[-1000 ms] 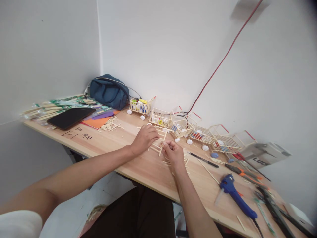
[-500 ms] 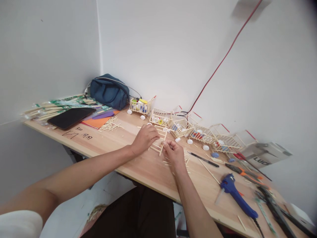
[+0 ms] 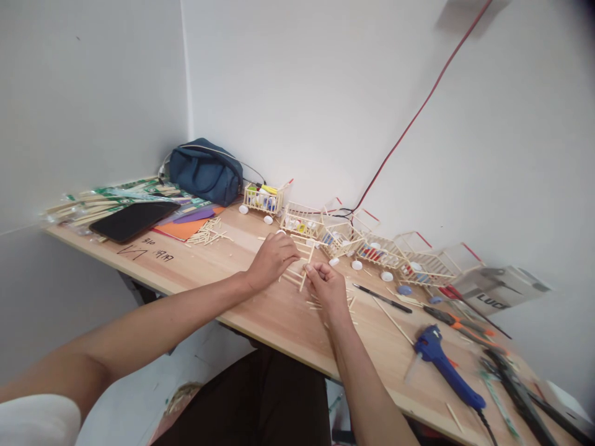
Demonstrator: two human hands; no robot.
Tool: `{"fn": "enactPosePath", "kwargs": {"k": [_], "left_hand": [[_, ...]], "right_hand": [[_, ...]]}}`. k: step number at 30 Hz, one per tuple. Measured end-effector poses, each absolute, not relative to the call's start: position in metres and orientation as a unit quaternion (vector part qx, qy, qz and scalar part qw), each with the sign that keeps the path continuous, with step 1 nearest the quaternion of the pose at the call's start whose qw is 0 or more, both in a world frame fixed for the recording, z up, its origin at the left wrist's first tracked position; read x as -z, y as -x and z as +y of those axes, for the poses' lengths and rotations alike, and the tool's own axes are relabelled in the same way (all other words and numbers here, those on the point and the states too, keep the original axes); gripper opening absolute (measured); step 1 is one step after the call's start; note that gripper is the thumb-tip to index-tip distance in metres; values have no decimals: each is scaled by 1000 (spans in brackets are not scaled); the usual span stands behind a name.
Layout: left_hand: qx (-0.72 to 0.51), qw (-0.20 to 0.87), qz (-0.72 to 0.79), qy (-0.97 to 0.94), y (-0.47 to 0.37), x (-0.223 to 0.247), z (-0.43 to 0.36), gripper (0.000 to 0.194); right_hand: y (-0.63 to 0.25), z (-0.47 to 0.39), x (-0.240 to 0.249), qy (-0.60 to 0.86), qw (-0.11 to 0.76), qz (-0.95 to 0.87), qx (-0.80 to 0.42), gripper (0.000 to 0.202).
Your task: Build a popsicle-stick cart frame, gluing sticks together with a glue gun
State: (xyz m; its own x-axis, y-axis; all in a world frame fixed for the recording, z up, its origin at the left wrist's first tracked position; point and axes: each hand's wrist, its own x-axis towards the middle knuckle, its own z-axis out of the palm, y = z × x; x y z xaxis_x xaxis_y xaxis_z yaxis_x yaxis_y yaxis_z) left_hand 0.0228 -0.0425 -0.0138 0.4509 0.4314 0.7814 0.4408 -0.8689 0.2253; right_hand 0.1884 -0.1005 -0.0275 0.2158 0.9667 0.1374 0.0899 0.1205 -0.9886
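A small ladder-like frame of thin wooden sticks is between my two hands, low over the table. My left hand is closed at its left side, fingertips pinched together over the rungs. With thumb and forefinger, my right hand grips the frame's right rail. Part of the frame is hidden behind my left fingers, and whether a separate short stick is in that pinch is too small to make out. Under and beside my right hand lie several loose cut sticks.
Several miniature stick carts with round wheels line the wall side. A blue glue gun, orange-handled pliers and a black pen lie right. Left are a phone, a blue pouch and packaged chopsticks.
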Motion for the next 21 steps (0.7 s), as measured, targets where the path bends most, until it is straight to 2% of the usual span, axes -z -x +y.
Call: {"fn": "enactPosePath", "kwargs": {"k": [21], "left_hand": [[453,-5,-258,853,-22,13,-43,20]], "right_hand": [[-186,-103,22,543,564,-487,-388,43]]}}
